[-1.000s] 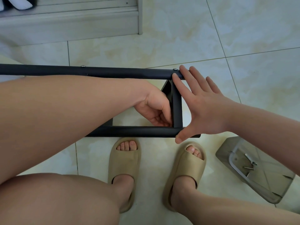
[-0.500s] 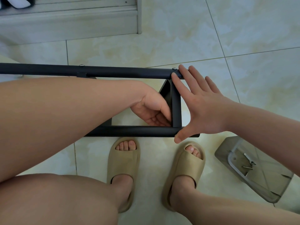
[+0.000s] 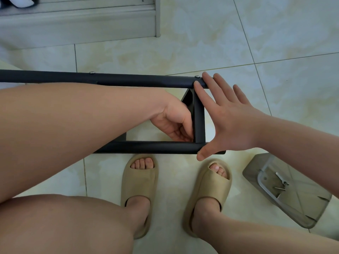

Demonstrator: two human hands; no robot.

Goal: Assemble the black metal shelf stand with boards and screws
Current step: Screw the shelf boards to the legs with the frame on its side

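The black metal frame lies on its side across my lap, above the tiled floor. Its upper tube (image 3: pixel 128 80) and lower tube (image 3: pixel 156 147) are joined by a short crossbar (image 3: pixel 199 121). My left hand (image 3: pixel 172 120) reaches inside the frame, fingers curled at the inner corner where the crossbar meets the lower tube; what they hold is hidden. My right hand (image 3: pixel 231 121) is spread flat against the frame's right end, index finger on the upper tube beside a screw head (image 3: pixel 197 76), thumb on the lower tube's end.
A clear plastic box (image 3: pixel 311 208) lies on the floor at the right with loose screws (image 3: pixel 281 180) in it. My feet in beige slippers (image 3: pixel 139 182) stand below the frame. A grey ledge (image 3: pixel 78 24) runs along the top left. A second screw head (image 3: pixel 91 72) sits on the upper tube.
My left hand's fingers shifted slightly at the inner corner of the frame. My right hand and the frame have stayed in place.
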